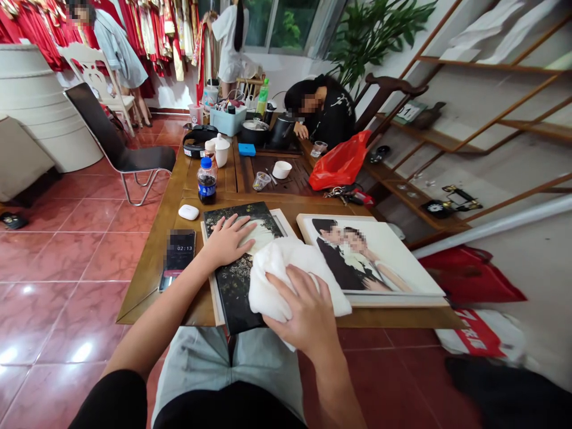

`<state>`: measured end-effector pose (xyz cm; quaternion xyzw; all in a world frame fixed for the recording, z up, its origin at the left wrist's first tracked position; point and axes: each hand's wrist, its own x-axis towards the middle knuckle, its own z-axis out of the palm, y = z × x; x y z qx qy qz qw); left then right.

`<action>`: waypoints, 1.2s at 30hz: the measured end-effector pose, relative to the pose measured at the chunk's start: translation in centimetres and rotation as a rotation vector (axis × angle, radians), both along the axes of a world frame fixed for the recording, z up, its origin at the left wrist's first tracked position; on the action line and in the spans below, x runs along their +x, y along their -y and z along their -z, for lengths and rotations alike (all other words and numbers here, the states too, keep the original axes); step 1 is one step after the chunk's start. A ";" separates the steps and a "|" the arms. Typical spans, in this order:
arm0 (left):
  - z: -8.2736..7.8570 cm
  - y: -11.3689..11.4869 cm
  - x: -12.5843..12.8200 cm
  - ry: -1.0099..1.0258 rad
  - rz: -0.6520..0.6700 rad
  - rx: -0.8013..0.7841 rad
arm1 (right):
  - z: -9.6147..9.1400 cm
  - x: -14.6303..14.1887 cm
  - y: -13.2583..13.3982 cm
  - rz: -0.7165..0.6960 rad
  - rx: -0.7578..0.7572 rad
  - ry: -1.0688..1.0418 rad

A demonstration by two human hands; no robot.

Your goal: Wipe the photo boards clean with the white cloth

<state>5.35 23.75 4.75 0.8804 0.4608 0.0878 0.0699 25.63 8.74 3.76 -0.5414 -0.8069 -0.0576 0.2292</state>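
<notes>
A dark photo album (236, 280) lies on the wooden table (152, 268) in front of me. My left hand (227, 238) rests flat on its upper cover, fingers spread. My right hand (304, 313) presses a white cloth (286, 268) down on the album's right side, fingers curled over the cloth. A large wedding photo board (402, 262) lies just to the right of the album.
A phone (177, 256) and a white earbud case (188, 212) lie left of the album. A cola bottle (207, 182), cups, a kettle and a red plastic bag (339, 164) stand farther back. A person leans on the table's far end. A black chair (120, 149) stands to the left.
</notes>
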 end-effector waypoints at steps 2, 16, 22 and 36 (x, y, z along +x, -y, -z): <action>0.2 -0.1 0.0 0.005 0.002 0.005 | -0.3 -1.6 0.2 -0.060 -0.031 -0.010; -0.1 0.0 0.0 -0.002 -0.007 -0.004 | -0.2 -0.4 -0.2 -0.065 -0.025 -0.015; 0.0 0.1 0.0 -0.004 -0.009 -0.002 | -0.3 0.3 -0.2 0.001 -0.017 0.002; 0.4 -0.3 -0.1 -0.020 -0.010 0.002 | -0.7 -3.5 0.4 -0.195 -0.073 -0.027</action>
